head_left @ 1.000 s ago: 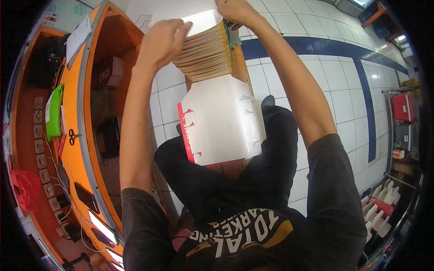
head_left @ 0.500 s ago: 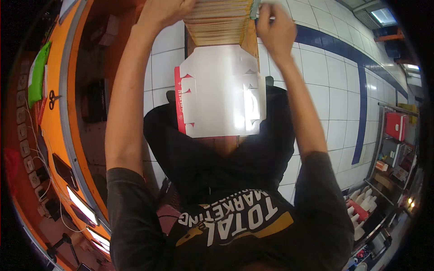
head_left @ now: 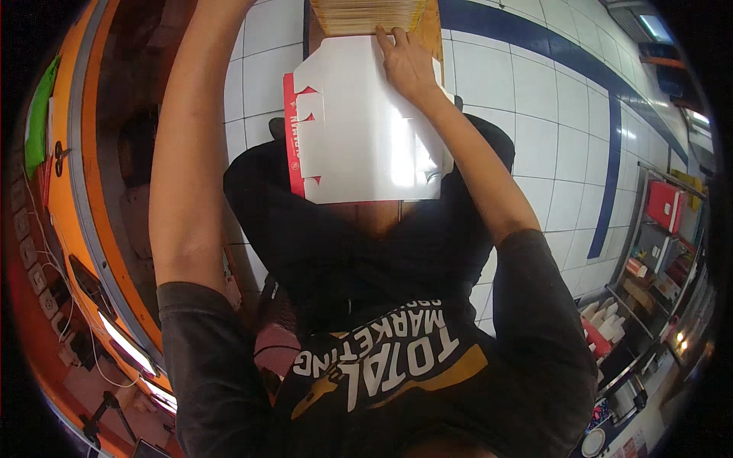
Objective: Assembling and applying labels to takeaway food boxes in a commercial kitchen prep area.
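Note:
A flat die-cut carton blank [head_left: 359, 130], its white side up and a red printed edge along its left, lies on a wooden bench [head_left: 432, 27] between my knees. My right hand [head_left: 408, 67] rests on the blank's far right part. Its fingers are stretched out and apart, the tips at the far edge. Just beyond them stands a packed stack of brown-edged card [head_left: 363, 17], cut off by the top of the picture. My left forearm reaches up past the top edge, so the left hand itself is out of sight. Whether more blanks lie underneath, I cannot tell.
To the left runs an orange counter [head_left: 84, 198] with black scissors [head_left: 59, 159] and a green packet [head_left: 40, 118] on it. White floor tiles [head_left: 527, 114] with a blue stripe lie to the right. A shelf rack there holds a red box [head_left: 664, 206].
My right hand has come down from beside the card stack onto the blank, its fingers now extended. My left hand has moved up and left, out of the picture.

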